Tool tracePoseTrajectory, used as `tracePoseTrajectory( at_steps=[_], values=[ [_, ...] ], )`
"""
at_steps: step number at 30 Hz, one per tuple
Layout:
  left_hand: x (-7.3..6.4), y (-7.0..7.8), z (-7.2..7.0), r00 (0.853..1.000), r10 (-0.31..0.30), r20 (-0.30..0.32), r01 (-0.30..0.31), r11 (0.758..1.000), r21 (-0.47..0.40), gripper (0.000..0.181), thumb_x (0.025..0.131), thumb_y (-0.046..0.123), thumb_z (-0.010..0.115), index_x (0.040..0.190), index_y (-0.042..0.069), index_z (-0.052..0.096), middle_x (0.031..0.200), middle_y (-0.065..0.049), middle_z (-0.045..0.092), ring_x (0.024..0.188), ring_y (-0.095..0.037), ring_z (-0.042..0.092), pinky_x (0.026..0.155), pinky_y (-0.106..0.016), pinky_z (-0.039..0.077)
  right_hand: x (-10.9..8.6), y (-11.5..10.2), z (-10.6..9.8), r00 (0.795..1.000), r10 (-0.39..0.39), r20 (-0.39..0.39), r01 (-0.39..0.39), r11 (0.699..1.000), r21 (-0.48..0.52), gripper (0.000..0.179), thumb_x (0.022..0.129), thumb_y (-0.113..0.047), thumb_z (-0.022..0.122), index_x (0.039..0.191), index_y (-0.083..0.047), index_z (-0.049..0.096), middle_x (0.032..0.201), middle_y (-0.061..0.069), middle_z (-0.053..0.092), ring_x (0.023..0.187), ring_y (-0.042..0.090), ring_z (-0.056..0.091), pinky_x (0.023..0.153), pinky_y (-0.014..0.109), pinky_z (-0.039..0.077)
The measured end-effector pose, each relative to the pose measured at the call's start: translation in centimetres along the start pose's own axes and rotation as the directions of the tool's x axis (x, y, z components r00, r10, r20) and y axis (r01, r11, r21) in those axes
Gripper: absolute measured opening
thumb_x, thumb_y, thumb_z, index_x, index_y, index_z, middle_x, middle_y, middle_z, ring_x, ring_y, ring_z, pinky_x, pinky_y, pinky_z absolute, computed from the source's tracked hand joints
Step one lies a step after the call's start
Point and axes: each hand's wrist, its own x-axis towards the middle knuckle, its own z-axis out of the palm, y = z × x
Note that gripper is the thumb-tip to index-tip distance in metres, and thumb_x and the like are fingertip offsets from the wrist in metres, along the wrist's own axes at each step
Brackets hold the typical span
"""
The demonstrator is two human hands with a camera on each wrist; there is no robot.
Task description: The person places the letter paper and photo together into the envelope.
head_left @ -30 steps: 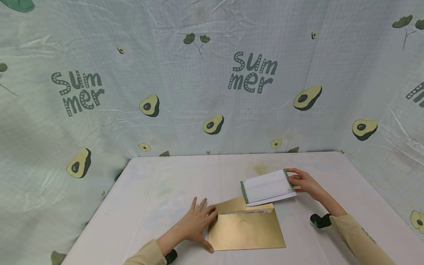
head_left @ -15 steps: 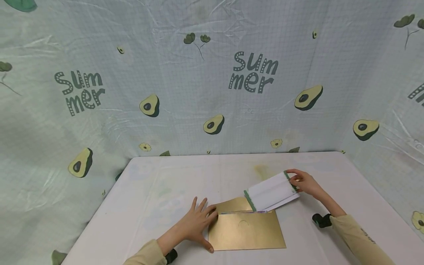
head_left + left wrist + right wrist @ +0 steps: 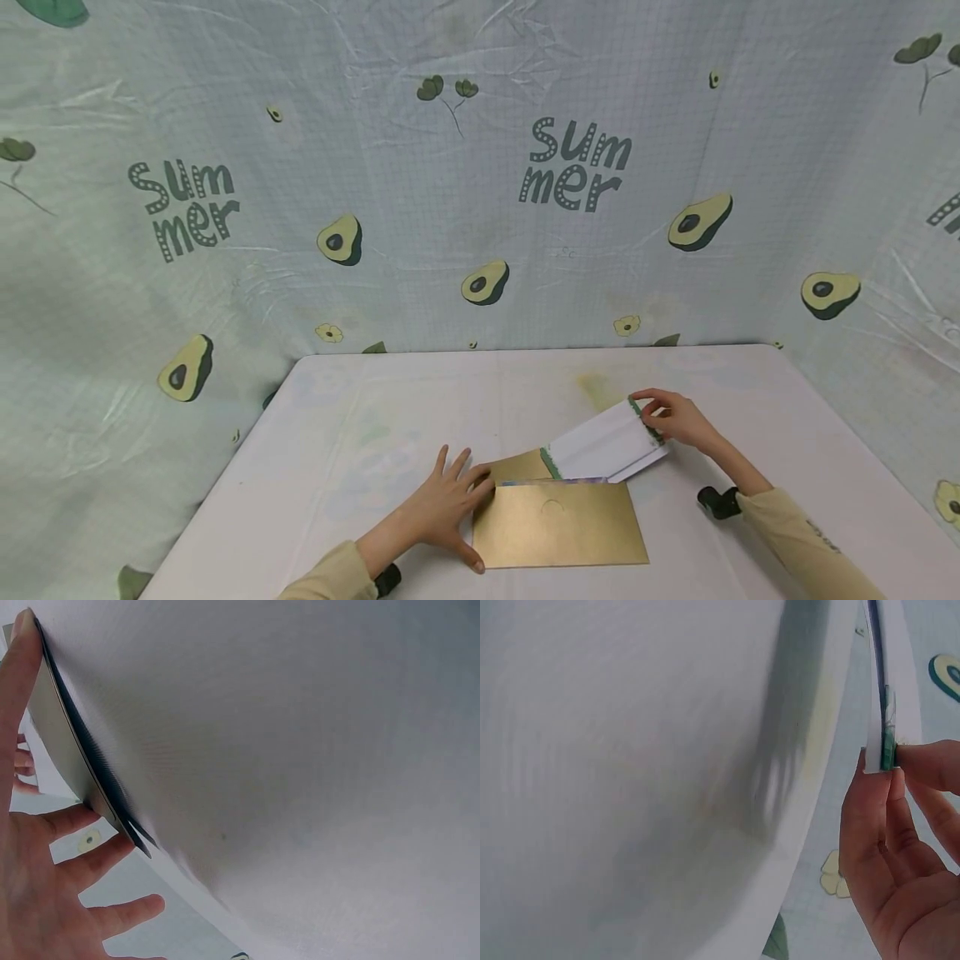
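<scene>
A gold envelope (image 3: 558, 529) lies on the table with its flap raised toward the back. Something thin and bluish shows along its mouth. My left hand (image 3: 441, 510) rests on the envelope's left edge, thumb at the near corner and index finger by the mouth, fingers spread. In the left wrist view the thumb and two fingers touch the envelope (image 3: 79, 742). My right hand (image 3: 678, 419) pinches the right end of a folded white paper (image 3: 600, 442) with green decorated ends. The paper slants over the flap, its lower left corner at the mouth. The right wrist view shows the paper (image 3: 885, 742) between thumb and fingers.
The white table (image 3: 405, 400) extends around the envelope. A patterned cloth (image 3: 405, 167) with avocados and lettering hangs behind and at the sides. A black wrist device (image 3: 718, 502) sits below the right wrist, another (image 3: 387, 579) under the left.
My right hand has lowered the folded paper toward the envelope's mouth, tilted it more steeply, then shifted it slightly left. The left hand and the envelope have stayed in place.
</scene>
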Motion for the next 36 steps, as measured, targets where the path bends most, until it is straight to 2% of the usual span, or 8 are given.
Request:
tracePoseTrajectory(
  at_steps=[5,9,12,15,16,20,29,36],
  values=[
    [-0.1,0.2,-0.1,1.0,0.005,-0.022,-0.005,1.0,0.004,0.104,0.053,0.087,0.045,0.133,0.02,0.036,0.133,-0.003,0.041,0.127,-0.037,0.035,0.096,-0.061,0.029,0.1,-0.1,0.6,0.996,-0.076,0.037,0.077,0.997,-0.011,0.039,0.083,-0.003,0.056,0.121,-0.005,0.051,0.083,0.01,0.057,0.061,0.008,0.052,0.049,0.022,0.045],
    [-0.1,0.4,-0.2,1.0,-0.003,-0.004,0.003,1.0,0.004,0.104,0.054,0.087,0.044,0.133,0.021,0.036,0.134,-0.003,0.041,0.127,-0.036,0.034,0.096,-0.061,0.029,-0.1,-0.3,0.9,0.977,-0.201,0.064,0.198,0.979,0.045,0.036,0.084,-0.008,0.055,0.12,-0.011,0.053,0.08,0.008,0.056,0.057,0.006,0.053,0.045,0.022,0.044],
    [-0.1,0.5,-0.3,1.0,-0.008,0.004,0.008,1.0,0.007,0.104,0.054,0.087,0.044,0.134,0.021,0.036,0.134,-0.002,0.04,0.128,-0.036,0.034,0.097,-0.06,0.028,-0.2,-0.8,1.1,0.966,-0.241,0.093,0.234,0.969,0.081,0.034,0.084,-0.011,0.056,0.119,-0.011,0.055,0.08,0.007,0.056,0.057,0.005,0.053,0.044,0.022,0.045],
    [-0.1,0.6,-0.3,1.0,-0.011,0.004,0.011,1.0,0.01,0.104,0.053,0.087,0.044,0.133,0.021,0.036,0.134,-0.003,0.041,0.127,-0.036,0.035,0.096,-0.061,0.029,0.0,-1.1,1.5,0.974,-0.187,0.126,0.178,0.981,0.082,0.035,0.084,-0.008,0.055,0.119,-0.007,0.054,0.082,0.008,0.056,0.059,0.006,0.054,0.046,0.022,0.047],
    [-0.1,0.6,-0.3,1.0,-0.011,0.002,0.011,1.0,0.01,0.104,0.053,0.087,0.044,0.133,0.021,0.036,0.134,-0.003,0.041,0.127,-0.036,0.035,0.096,-0.061,0.029,0.0,-1.2,1.7,0.981,-0.141,0.135,0.131,0.988,0.077,0.036,0.083,-0.007,0.056,0.118,-0.005,0.054,0.083,0.01,0.056,0.06,0.007,0.054,0.047,0.024,0.049],
    [-0.2,0.7,-0.4,1.0,-0.013,-0.003,0.013,1.0,0.01,0.104,0.053,0.087,0.045,0.132,0.021,0.037,0.133,-0.003,0.041,0.127,-0.036,0.035,0.096,-0.061,0.029,0.0,-1.6,2.1,0.982,-0.083,0.168,0.067,0.993,0.099,0.037,0.082,-0.003,0.056,0.119,-0.002,0.051,0.084,0.011,0.055,0.064,0.011,0.055,0.05,0.026,0.051],
    [-0.2,1.0,-0.4,1.0,-0.021,0.007,0.021,1.0,0.0,0.105,0.053,0.087,0.045,0.134,0.021,0.036,0.133,-0.003,0.041,0.127,-0.036,0.035,0.096,-0.061,0.029,-0.2,-2.2,2.6,0.967,-0.081,0.239,0.022,0.97,0.24,0.037,0.083,-0.005,0.058,0.118,0.0,0.048,0.087,0.012,0.052,0.072,0.016,0.055,0.056,0.034,0.053],
    [-0.2,1.1,-0.5,0.999,-0.027,0.022,0.027,1.0,0.002,0.106,0.053,0.087,0.045,0.136,0.022,0.034,0.135,-0.002,0.04,0.128,-0.035,0.034,0.097,-0.061,0.028,0.0,-2.2,3.0,0.963,-0.081,0.256,-0.001,0.952,0.306,0.036,0.083,-0.006,0.059,0.115,0.001,0.047,0.088,0.012,0.05,0.071,0.016,0.057,0.058,0.035,0.054]
  ],
)
